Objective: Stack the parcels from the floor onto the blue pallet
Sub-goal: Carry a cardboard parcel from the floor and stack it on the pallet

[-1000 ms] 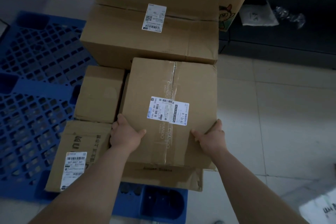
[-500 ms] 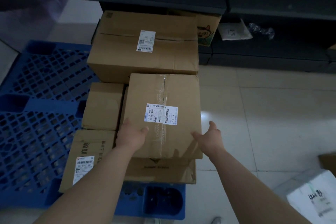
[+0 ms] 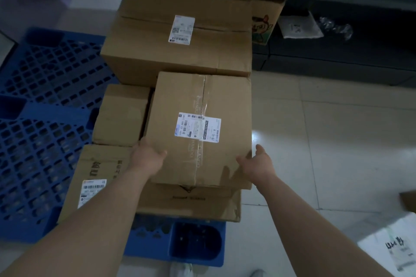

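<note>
A brown parcel with a white label (image 3: 198, 101) lies on top of a flatter carton (image 3: 191, 203) at the near right corner of the blue pallet (image 3: 45, 96). My left hand (image 3: 147, 157) holds its near left edge, thumb on top. My right hand (image 3: 258, 164) hovers at its near right corner with fingers spread, holding nothing. A big carton (image 3: 175, 51) stands behind it. To its left sit a small box (image 3: 121, 114) and a labelled carton (image 3: 99, 175), both on the pallet.
A white parcel (image 3: 394, 247) and the corner of a brown box (image 3: 408, 200) lie on the tiled floor at the lower right. A dark low shelf (image 3: 337, 56) runs along the back, with a white bag (image 3: 299, 27) on it. The pallet's left half shows bare grid.
The parcel has been set down on the flatter carton. My right hand has let go of its corner and opened; my left hand stays on the left edge.
</note>
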